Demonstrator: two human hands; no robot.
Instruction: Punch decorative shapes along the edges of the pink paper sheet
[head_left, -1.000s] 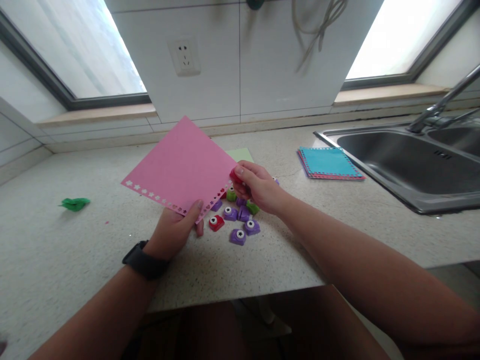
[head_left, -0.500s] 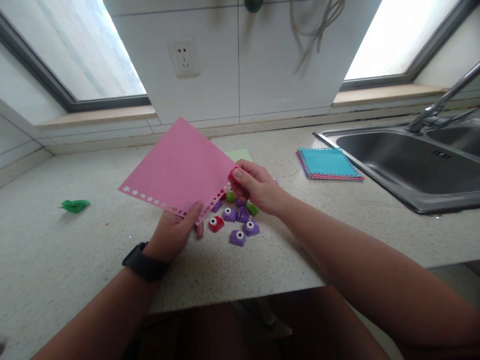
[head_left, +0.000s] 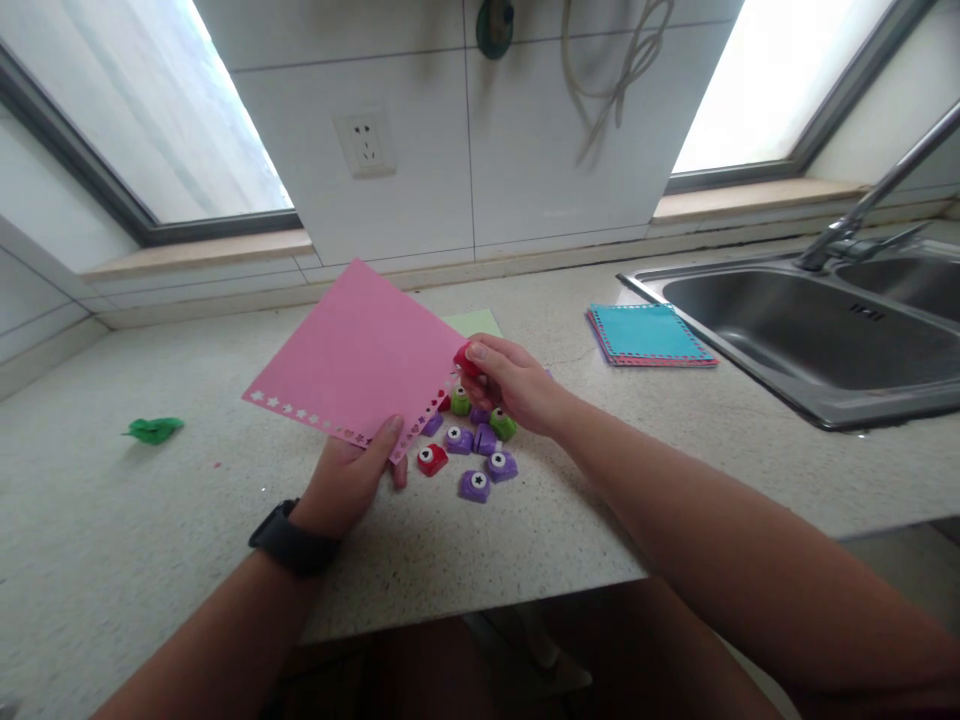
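Note:
My left hand grips the near corner of a pink sheet of paper, thumb on top and fingers beneath. Punched shapes, among them flowers and hearts, run along its two near edges. At the right edge of the sheet, my right hand is closed on a red craft punch, partly covered by the fingers. Below the paper lie several small punches, such as a red punch, a purple punch and a green punch; the paper and my right hand hide some of them.
A stack of punched coloured paper, blue on top, lies beside the steel sink at the right. A light green sheet rests behind the pink one. Some crumpled green material is on the left of the counter.
The camera view has tilted up slightly, so the counter sits a little lower. The red punch stays at the pink paper's right edge, and both hands keep their holds.

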